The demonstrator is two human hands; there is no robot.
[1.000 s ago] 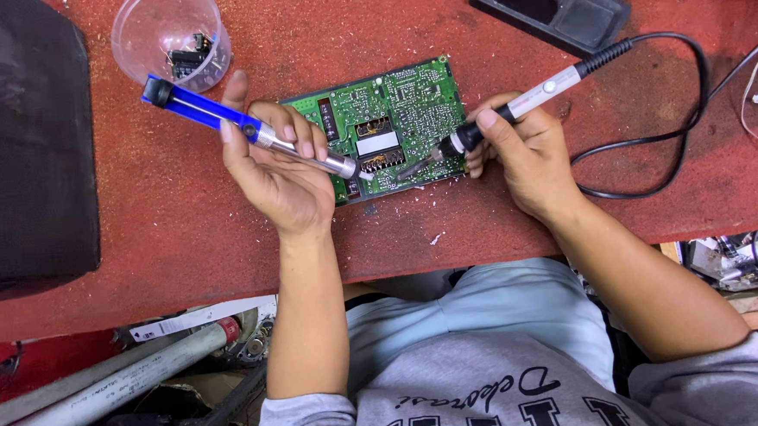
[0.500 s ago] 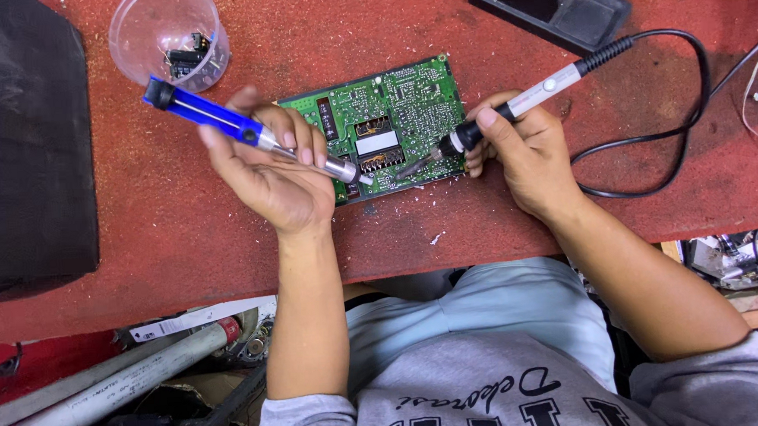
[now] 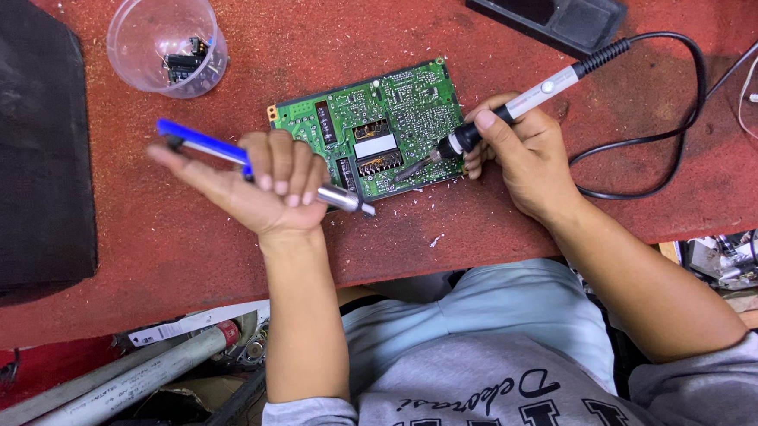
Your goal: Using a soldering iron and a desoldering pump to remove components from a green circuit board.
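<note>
head view, nearest the wearer: grey shirt (image 3: 492, 389) with dark lettering fills the lower edge, both forearms reaching up from it onto a red worktop (image 3: 501, 232). below the worktop's near edge at lower left lie pale tubes (image 3: 103, 387). left hand (image 3: 265, 189) sits just left of the green circuit board (image 3: 370, 131), fingers curled closed around a desoldering pump (image 3: 256, 172) with a blue barrel and silver nose; the thumb is stretched out toward the blue plunger end and looks motion-blurred. the pump's silver nose lies at the board's lower left corner, over the worktop; contact with the board cannot be told. right hand (image 3: 523, 158) is just right of the board, closed in a pen-type hold on a soldering iron (image 3: 495, 116) with black grip and pale handle. the iron's tip rests on, or just above, the board's lower middle area; which of the two cannot be told. the board lies flat on the worktop, between the two hands, components facing up. a black cable (image 3: 668, 120) loops from the iron's handle across the worktop on the right. farther off, a clear plastic cup (image 3: 167, 42) holding small dark parts stands at upper left, well apart from the board. a black stand (image 3: 550, 9) sits at the far edge, and a large black object (image 3: 21, 145) covers the left side.
</note>
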